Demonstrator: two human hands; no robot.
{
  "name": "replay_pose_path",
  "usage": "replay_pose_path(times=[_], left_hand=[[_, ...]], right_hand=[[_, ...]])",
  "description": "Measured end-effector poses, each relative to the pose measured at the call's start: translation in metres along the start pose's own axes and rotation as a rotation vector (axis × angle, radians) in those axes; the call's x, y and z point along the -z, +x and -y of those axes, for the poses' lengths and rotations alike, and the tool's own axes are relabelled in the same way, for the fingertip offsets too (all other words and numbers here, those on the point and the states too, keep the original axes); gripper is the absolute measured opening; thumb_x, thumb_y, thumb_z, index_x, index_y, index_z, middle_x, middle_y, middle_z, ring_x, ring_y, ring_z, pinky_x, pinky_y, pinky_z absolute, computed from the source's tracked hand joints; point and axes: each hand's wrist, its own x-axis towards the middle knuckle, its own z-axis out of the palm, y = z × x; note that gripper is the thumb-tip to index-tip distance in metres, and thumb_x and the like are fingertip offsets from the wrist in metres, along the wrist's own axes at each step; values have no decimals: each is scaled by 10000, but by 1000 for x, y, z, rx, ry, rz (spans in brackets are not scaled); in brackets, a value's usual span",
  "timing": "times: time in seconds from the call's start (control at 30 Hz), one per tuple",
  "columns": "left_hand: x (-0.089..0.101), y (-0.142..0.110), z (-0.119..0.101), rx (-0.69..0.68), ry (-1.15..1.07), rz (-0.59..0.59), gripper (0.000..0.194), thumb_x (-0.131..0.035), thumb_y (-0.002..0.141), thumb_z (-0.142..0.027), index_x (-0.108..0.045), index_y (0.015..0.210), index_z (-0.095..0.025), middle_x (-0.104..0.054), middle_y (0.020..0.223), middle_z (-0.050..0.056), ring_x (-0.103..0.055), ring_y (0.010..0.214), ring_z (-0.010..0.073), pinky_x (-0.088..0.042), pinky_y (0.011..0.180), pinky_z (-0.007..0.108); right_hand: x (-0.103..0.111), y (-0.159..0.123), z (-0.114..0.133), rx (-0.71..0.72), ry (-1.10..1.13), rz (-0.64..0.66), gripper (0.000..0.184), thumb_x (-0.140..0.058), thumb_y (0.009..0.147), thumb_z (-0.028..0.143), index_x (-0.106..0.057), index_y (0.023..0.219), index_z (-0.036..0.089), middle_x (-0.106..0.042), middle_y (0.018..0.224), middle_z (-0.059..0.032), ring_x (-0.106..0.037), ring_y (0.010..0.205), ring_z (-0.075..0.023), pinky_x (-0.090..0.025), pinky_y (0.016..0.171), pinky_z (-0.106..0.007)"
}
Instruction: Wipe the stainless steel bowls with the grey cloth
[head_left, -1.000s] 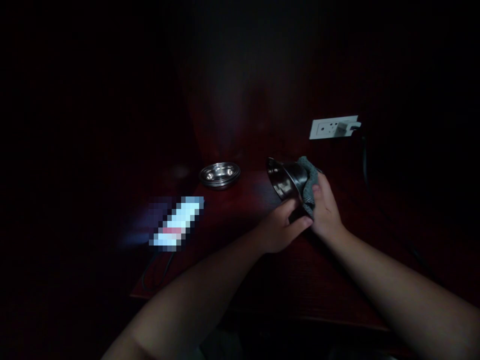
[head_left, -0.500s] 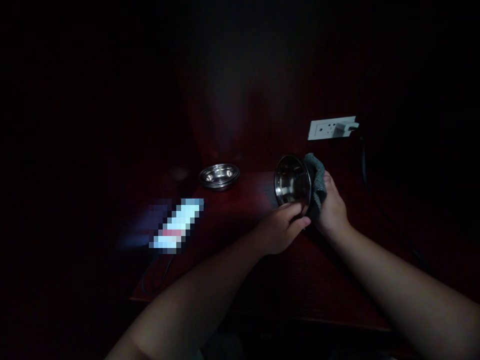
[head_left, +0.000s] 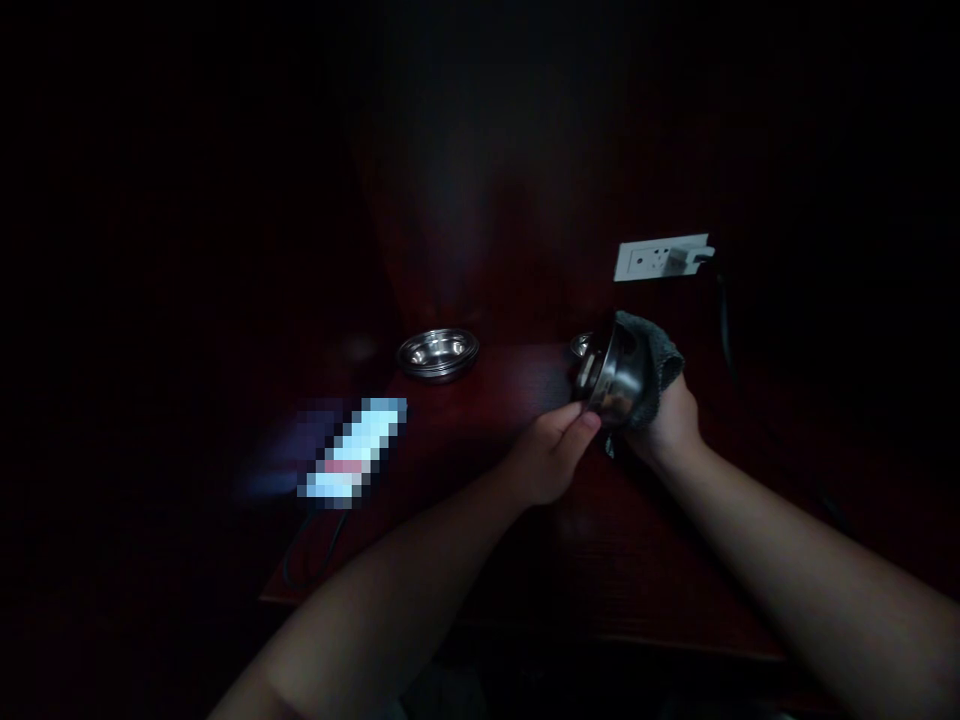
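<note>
A shiny steel bowl (head_left: pixel 621 378) is held tilted on its side above the dark red table, its opening turned to the left. My left hand (head_left: pixel 553 455) pinches its rim between thumb and fingers. A grey-green cloth (head_left: pixel 660 355) covers the bowl's right side, pressed there by my right hand (head_left: pixel 671 425), whose fingers are mostly hidden behind cloth and bowl. Partly covered by the held bowl, another small steel dish (head_left: pixel 580 345) shows behind it. Farther left stands a stack of shallow steel bowls (head_left: pixel 439 355).
A lit, pixelated phone-like screen (head_left: pixel 356 450) lies at the left of the table (head_left: pixel 465 460), with a thin cable below it. On the back wall is a white socket panel (head_left: pixel 660 258) with a plug and hanging cord (head_left: pixel 725 325). The surroundings are very dark.
The bowl has turned in my hands, so its outer side now shows instead of its inside. The cloth has shifted round its right side, and the small dish behind has come into view.
</note>
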Motion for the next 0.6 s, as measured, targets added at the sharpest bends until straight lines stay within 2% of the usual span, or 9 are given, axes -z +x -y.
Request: replay_pose_path(times=[0.1, 0.3, 0.6], left_hand=[[0, -1, 1, 8, 6, -6, 442, -304, 963, -402, -610, 1130, -129, -656, 1056, 84, -586, 971, 188, -426, 942, 341], [-1, -1, 3, -3, 5, 10, 438, -303, 965, -397, -601, 1146, -133, -652, 1055, 86, -581, 970, 185, -424, 944, 342], [0, 0, 4, 11, 26, 1, 440, -296, 963, -407, -606, 1134, -146, -654, 1095, 89, -585, 1021, 202, -418, 967, 359]], right_hand=[[-5, -4, 6, -156, 18, -150, 387, -539, 797, 592, -662, 877, 234, -685, 812, 9, -669, 776, -200, -565, 689, -362], [-7, -5, 8, -145, 80, 59, 424, -449, 855, 578, -666, 989, 240, -706, 886, -8, -678, 844, -223, -572, 731, -399], [-9, -6, 10, -162, 105, 104, 460, -428, 858, 595, -669, 987, 225, -711, 921, -29, -677, 855, -223, -567, 772, -410]])
